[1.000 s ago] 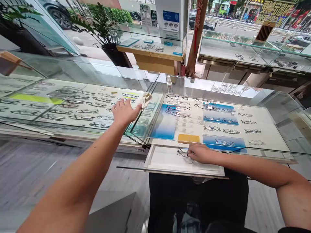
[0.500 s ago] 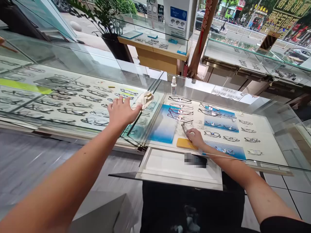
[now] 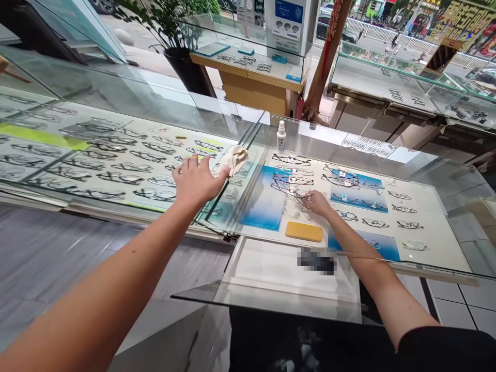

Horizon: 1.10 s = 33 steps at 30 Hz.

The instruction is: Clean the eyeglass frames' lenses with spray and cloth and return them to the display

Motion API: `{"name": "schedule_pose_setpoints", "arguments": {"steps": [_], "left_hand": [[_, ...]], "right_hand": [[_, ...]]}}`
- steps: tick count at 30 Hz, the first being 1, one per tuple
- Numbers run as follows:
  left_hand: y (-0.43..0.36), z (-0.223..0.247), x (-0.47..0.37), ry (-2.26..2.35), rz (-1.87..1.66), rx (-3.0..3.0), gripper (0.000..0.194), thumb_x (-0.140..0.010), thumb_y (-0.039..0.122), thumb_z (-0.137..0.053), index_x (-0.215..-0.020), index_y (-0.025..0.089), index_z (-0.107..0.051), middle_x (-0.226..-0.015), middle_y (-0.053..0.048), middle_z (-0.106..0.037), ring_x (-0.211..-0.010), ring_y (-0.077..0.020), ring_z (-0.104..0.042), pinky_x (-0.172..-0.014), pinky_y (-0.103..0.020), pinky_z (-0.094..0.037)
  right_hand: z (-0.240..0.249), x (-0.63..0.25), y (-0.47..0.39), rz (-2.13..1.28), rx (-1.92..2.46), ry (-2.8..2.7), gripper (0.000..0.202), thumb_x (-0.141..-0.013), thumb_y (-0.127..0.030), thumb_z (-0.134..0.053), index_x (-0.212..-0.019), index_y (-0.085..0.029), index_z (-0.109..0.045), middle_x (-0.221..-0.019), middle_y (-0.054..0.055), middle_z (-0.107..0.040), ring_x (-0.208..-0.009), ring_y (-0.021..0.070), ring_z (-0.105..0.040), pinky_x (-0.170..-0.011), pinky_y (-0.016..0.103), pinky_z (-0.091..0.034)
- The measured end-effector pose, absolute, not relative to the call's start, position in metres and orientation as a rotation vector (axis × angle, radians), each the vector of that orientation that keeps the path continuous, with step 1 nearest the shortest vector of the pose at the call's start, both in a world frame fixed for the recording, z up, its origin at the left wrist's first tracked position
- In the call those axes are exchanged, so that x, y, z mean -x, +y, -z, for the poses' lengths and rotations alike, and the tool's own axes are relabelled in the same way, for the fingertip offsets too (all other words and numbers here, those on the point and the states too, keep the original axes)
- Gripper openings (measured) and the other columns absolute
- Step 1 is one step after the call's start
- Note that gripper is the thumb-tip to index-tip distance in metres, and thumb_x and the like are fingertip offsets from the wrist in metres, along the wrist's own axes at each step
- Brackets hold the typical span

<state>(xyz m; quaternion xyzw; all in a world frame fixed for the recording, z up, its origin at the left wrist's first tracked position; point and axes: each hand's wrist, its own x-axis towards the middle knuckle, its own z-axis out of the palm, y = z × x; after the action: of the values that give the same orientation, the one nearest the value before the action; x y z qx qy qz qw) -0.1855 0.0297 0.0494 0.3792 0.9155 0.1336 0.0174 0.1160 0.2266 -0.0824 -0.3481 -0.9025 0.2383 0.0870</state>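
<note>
My left hand (image 3: 199,181) lies on the glass counter with its fingers spread. A crumpled cream cloth (image 3: 237,156) sits beside its thumb; I cannot tell whether they touch. Inside the display case, the fingers of my right hand (image 3: 319,203) are closed on one end of a pair of eyeglasses (image 3: 301,195). These eyeglasses are low over the case floor, just in front of a column of other eyeglasses (image 3: 292,159). Nearer to me lies a yellow glasses case (image 3: 304,231), apart from the hand.
A white spray bottle (image 3: 281,136) stands behind the column. More eyeglasses lie to the right on blue cards (image 3: 358,198) and under the left counter's glass (image 3: 127,177). The drawer (image 3: 263,263) in front of me is pulled out, with a blurred dark object (image 3: 318,261) over it.
My right hand has moved away from the yellow glasses case towards the column, bringing the eyeglasses from steeply tilted to lying almost crosswise. My left hand stays by the cloth.
</note>
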Motion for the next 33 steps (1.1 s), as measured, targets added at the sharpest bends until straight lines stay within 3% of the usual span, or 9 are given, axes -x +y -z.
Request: {"name": "schedule_pose_setpoints", "arguments": {"steps": [8,16,33], "left_hand": [[0.030,-0.048,0.186,2.856,-0.401,-1.177,0.084,-0.100,0.062,-0.032,-0.162,0.005,-0.044,-0.173,-0.028,-0.034,-0.162,-0.0417,-0.031,-0.128,-0.063,-0.026],[0.029,-0.051,0.185,2.840,-0.385,-1.178,0.087,-0.100,0.063,-0.030,-0.162,0.004,-0.042,-0.174,-0.028,-0.031,-0.163,-0.0412,-0.029,-0.130,-0.062,-0.022],[0.031,-0.054,0.182,2.847,-0.358,-1.157,0.082,-0.104,0.060,-0.033,-0.164,0.006,-0.041,-0.174,-0.027,-0.032,-0.163,-0.0410,-0.029,-0.130,-0.064,-0.022]], "right_hand": [[0.091,-0.118,0.237,-0.422,0.947,-2.919,0.026,-0.100,-0.016,-0.052,-0.096,-0.015,-0.078,-0.111,0.018,-0.077,-0.119,0.0296,-0.060,-0.110,0.042,-0.044],[0.109,-0.132,0.206,-0.396,0.742,-3.059,0.028,-0.100,-0.018,-0.054,-0.098,-0.010,-0.081,-0.108,0.020,-0.077,-0.116,0.0308,-0.060,-0.107,0.043,-0.044],[0.105,-0.141,0.193,-0.404,0.670,-3.062,0.023,-0.095,-0.018,-0.061,-0.091,-0.014,-0.083,-0.101,0.014,-0.081,-0.106,0.0287,-0.063,-0.101,0.040,-0.044]]}}
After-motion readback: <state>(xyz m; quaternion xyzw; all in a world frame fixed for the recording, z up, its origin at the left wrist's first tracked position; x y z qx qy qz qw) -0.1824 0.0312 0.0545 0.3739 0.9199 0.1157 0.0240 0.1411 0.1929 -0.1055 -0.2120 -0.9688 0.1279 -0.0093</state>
